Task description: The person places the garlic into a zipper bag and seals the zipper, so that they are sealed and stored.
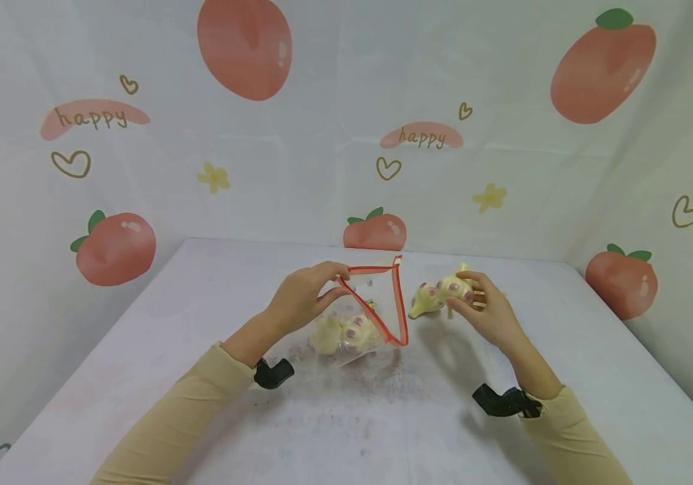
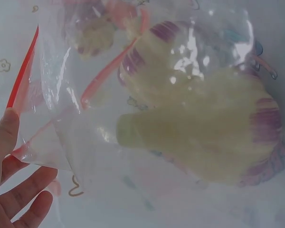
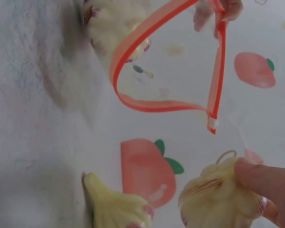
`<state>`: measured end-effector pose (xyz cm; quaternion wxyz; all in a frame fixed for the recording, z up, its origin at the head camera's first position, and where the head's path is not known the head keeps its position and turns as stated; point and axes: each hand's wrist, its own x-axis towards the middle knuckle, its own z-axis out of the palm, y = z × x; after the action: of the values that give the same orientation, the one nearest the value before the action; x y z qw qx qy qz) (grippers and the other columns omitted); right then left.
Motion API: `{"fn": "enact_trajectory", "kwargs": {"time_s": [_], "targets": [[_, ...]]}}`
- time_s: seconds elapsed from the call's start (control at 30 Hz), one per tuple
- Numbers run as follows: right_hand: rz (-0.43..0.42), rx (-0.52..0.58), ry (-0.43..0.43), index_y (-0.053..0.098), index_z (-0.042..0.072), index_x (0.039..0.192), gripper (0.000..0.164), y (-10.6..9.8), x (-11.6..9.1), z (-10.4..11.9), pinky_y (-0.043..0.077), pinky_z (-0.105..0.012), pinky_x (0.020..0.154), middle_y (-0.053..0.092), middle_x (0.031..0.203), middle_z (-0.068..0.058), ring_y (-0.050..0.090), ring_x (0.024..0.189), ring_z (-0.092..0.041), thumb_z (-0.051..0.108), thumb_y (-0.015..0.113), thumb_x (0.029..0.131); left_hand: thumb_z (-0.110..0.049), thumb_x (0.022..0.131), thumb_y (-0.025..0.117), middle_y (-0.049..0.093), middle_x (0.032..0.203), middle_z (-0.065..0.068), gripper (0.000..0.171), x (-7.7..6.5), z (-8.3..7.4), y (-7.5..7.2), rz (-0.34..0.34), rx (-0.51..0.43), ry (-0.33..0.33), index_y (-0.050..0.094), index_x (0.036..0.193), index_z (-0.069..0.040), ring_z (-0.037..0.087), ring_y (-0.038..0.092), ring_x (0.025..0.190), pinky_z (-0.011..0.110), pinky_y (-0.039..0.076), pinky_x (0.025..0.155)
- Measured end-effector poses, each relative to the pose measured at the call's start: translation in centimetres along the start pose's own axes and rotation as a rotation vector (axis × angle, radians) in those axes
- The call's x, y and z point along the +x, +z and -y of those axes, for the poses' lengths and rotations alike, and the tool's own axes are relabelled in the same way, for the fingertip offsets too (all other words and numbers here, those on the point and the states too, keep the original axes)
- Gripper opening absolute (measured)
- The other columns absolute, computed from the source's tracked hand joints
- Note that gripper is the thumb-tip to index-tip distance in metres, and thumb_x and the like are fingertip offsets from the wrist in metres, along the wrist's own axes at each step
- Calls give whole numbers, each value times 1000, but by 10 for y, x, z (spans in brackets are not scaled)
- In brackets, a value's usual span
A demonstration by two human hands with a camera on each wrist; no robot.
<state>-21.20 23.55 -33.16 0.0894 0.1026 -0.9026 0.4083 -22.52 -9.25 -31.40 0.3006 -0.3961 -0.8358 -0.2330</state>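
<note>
A clear zip bag (image 1: 397,303) with a red-edged mouth stands open on the table, its opening turned to the right. Inside lie garlic bulbs (image 2: 204,128), pale with purple patches. My left hand (image 1: 304,296) pinches the bag's red rim between thumb and finger, the other fingers loose below, as the left wrist view shows. To the right of the mouth, my right hand (image 1: 488,306) holds a garlic bulb (image 3: 218,194) above the table between thumb and fingers. Another garlic bulb (image 1: 425,300) rests on the table between the bag and that hand.
The white table (image 1: 346,431) has faint smudges in front of the bag. Behind it hangs a white curtain (image 1: 298,168) printed with fruit, hearts and "happy". A pale bit shows just behind the right hand's fingers, mostly hidden.
</note>
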Motion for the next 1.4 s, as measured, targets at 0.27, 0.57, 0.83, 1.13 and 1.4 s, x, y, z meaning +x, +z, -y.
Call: {"fn": "enact_trajectory", "kwargs": {"time_s": [0.27,0.57,0.83,1.13,1.4], "targets": [[7,20,-35,42,5,133,50,2,-3,10,50,-50,87,48,127,-31,56,109,-44,20,63,90,-17,79,73,68,91,3,28,3,0,-3,-16,8,32,59,101,-6,18,68,81,29,52,63],[50,45,-84,44,8,131,50,9,-6,21,51,-46,85,50,127,-26,57,107,-40,19,66,88,-16,80,73,69,91,3,27,7,-1,-6,-17,14,38,60,101,-6,17,68,82,29,51,63],[60,74,-160,47,6,128,47,16,-7,30,49,-42,89,55,122,-22,59,103,-30,12,68,85,-14,79,74,68,91,1,27,7,0,-5,-19,15,31,60,101,-7,16,68,82,27,50,61],[96,88,-223,50,8,126,46,22,-7,36,49,-20,85,57,121,-17,58,95,-9,13,69,85,-14,80,73,69,93,5,27,8,1,-6,-20,-24,23,59,101,-6,19,68,83,29,50,61],[126,110,-288,51,8,126,46,28,-6,40,48,-21,86,57,119,-12,54,96,1,10,69,84,-14,79,74,68,92,4,28,10,-1,-9,-20,-22,18,59,102,-6,20,68,84,29,50,62]]}}
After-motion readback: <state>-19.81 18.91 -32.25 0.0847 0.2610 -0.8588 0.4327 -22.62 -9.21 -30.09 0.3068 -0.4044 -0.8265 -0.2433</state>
